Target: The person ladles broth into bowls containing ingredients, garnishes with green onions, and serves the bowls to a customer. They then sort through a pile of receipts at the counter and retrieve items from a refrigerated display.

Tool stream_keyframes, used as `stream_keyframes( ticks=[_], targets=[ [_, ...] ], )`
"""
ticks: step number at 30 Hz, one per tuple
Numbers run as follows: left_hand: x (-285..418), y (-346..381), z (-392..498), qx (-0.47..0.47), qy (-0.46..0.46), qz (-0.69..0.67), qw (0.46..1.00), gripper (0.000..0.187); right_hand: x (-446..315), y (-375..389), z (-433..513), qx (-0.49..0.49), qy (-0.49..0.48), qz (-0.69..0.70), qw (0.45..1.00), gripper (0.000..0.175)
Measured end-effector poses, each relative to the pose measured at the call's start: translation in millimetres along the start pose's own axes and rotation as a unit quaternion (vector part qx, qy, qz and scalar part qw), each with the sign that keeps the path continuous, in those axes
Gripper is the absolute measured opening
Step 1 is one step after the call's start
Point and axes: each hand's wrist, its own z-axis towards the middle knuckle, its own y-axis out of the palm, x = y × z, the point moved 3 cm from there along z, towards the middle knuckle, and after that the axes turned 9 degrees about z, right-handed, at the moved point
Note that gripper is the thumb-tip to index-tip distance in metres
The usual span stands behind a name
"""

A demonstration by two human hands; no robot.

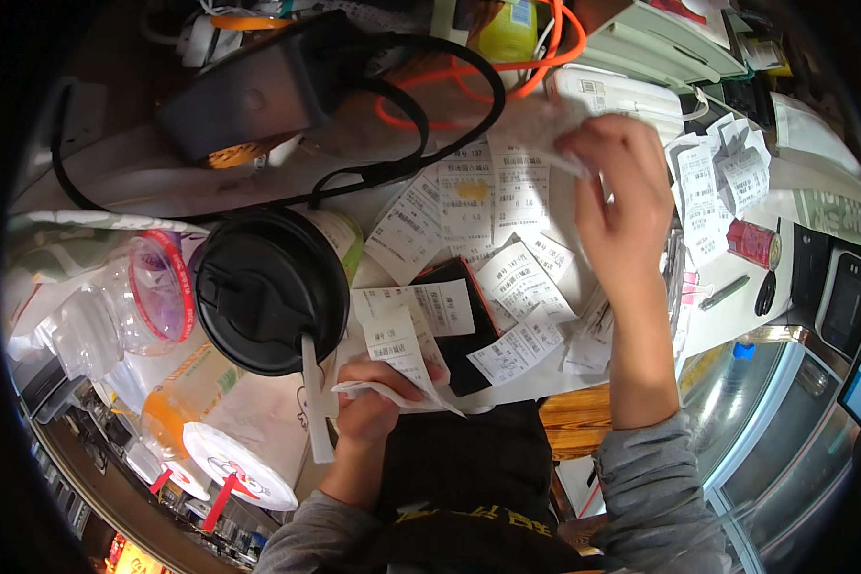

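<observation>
My left hand [368, 402] grips a few paper receipts [400, 346] at the table's near edge. My right hand [620, 194] is raised over the right part of the table, its fingertips on a blurred white paper slip [561, 154]. Between my hands, more printed receipts [466, 201] lie spread on the white table, one with a yellow stain. Some rest on or against a black flat object with a red edge [453, 366], perhaps a phone or tablet. Beneath my right forearm is a stack of slips [592, 333].
A large cup with a black lid [269, 294] and a straw stands left. Behind are a dark box [251, 97], black cable [402, 172] and orange cable [538, 79]. To the right are crumpled receipts [699, 194], a red can [753, 244] and a pen [725, 292].
</observation>
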Motion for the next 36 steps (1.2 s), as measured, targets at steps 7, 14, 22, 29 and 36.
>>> stream_keyframes(
  ticks=[7,14,22,29,36],
  targets=[
    [0.4,1.8,2.7,0.021,-0.006,0.086,0.996,0.047,5.4,-9.0,-50.8,-0.153,0.036,0.015,0.987,0.037],
    [-1.2,6.7,4.8,-0.003,-0.002,0.088,0.996,0.045,16.7,-12.9,-58.2,-0.133,0.076,0.026,0.988,0.035],
    [-2.5,9.0,2.9,0.014,-0.006,0.087,0.996,0.042,29.6,-38.4,-52.5,-0.059,0.076,-0.038,0.995,0.034],
    [-5.0,8.2,2.6,0.036,-0.015,0.09,0.995,0.029,35.7,-62.8,-67.6,0.093,0.139,-0.073,0.983,0.046],
    [-4.1,17.0,7.3,0.041,-0.015,0.089,0.995,0.03,7.9,-50.3,-74.0,0.094,0.196,0.057,0.974,0.021]
  ],
)
